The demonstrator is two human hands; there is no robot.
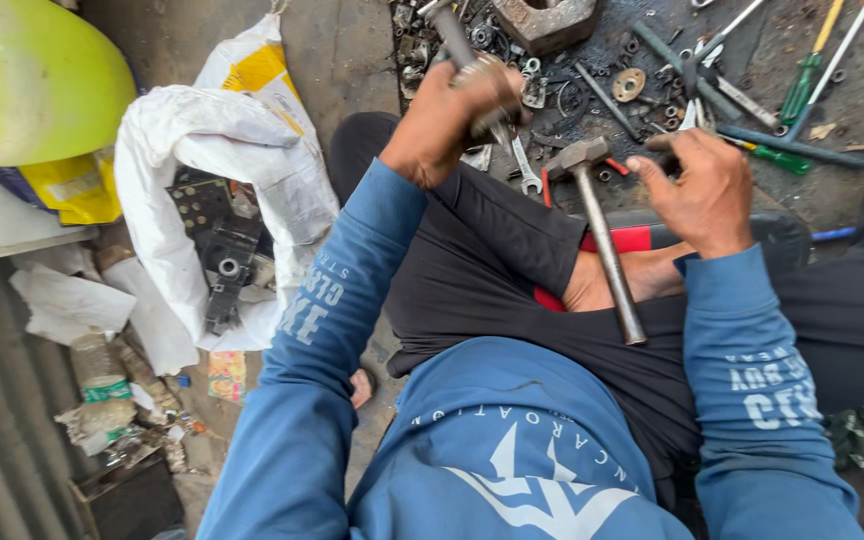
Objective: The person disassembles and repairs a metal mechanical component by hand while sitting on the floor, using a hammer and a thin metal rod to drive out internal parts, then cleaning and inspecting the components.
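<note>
Over the lap, above the tool litter:
Left hand point(449, 118): fist wrapped around a metal rod point(449, 32), long axis running up-left.
Right hand point(700, 190): curled; what it pinched, cannot tell.
Hammer point(602, 230): between both hands, nearer the right, handle pointing toward the body.

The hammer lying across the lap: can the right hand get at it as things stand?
Probably yes. The right hand sits just beside the hammer head, nothing lies between them, though its fingers seem to pinch something small.
</note>
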